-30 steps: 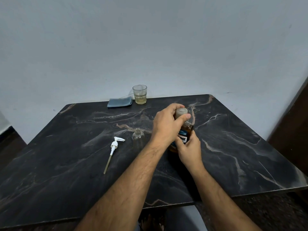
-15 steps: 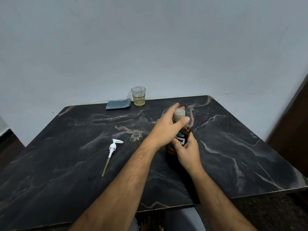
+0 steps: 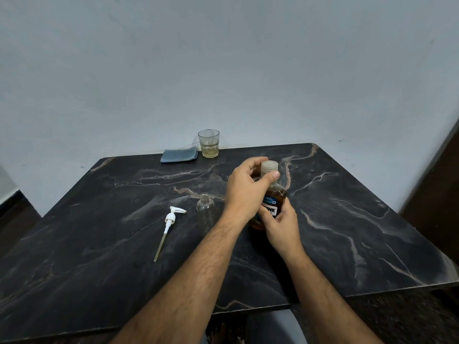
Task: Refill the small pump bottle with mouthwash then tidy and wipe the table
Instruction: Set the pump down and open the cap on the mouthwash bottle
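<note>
An amber mouthwash bottle (image 3: 277,196) with a blue label stands upright on the dark marble table (image 3: 99,244), right of centre. My right hand (image 3: 280,225) wraps its body from the near side. My left hand (image 3: 248,184) reaches over from the left, its fingers closed around the translucent cap (image 3: 269,166). The small clear pump bottle (image 3: 205,207) stands open just left of my left wrist. Its white pump head (image 3: 171,219) with the long dip tube lies flat on the table further left.
A folded blue-grey cloth (image 3: 179,155) lies at the table's far edge against the wall. A glass (image 3: 209,143) with a little pale liquid stands next to the cloth. A dark wooden surface rises at the right.
Both hands stay on the mouthwash bottle. My left-hand fingers have shifted around the cap. The view has moved slightly.
</note>
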{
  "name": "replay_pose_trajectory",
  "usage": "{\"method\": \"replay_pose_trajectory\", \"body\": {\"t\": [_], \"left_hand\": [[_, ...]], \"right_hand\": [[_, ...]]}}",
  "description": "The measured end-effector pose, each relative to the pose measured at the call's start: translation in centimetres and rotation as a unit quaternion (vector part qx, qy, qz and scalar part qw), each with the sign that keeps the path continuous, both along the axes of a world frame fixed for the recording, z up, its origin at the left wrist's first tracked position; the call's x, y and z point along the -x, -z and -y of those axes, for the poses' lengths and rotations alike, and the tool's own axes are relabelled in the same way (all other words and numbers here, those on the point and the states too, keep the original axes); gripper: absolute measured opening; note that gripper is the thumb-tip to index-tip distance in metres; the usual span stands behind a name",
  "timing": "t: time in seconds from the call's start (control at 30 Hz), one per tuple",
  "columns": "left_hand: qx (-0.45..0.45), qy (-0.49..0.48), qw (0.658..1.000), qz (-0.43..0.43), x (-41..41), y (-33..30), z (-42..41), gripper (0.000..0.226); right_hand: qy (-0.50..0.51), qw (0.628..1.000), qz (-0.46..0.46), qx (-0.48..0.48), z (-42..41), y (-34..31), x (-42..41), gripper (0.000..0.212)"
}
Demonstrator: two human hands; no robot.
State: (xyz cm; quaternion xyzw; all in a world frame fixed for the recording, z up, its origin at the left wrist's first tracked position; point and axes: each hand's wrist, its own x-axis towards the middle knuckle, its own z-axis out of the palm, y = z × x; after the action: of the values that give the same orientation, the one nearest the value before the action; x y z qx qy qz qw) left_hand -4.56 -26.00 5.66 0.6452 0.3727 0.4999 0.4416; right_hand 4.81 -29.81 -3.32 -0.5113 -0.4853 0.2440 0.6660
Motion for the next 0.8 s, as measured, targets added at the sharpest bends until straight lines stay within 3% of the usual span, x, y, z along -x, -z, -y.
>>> {"method": "replay_pose_trajectory", "body": {"t": [0.17, 0.57, 0.8], "left_hand": [[-0.029, -0.038, 0.999, 0.019, -0.4, -0.4, 0.1, 0.032], [-0.041, -0.016, 0.999, 0.022, 0.7, -3.4, -1.3, 0.030], [-0.042, -0.054, 0.990, -0.124, 3.9, -4.6, -4.4, 0.046]], "right_hand": [[-0.001, 1.000, 0.003, 0.007, 0.2, 0.0, 0.0, 0.035], [0.011, 0.999, 0.014, 0.028, 0.1, -0.1, 0.0, 0.037], [0.022, 0.999, 0.020, 0.028, -0.1, 0.0, -0.2, 0.033]]}}
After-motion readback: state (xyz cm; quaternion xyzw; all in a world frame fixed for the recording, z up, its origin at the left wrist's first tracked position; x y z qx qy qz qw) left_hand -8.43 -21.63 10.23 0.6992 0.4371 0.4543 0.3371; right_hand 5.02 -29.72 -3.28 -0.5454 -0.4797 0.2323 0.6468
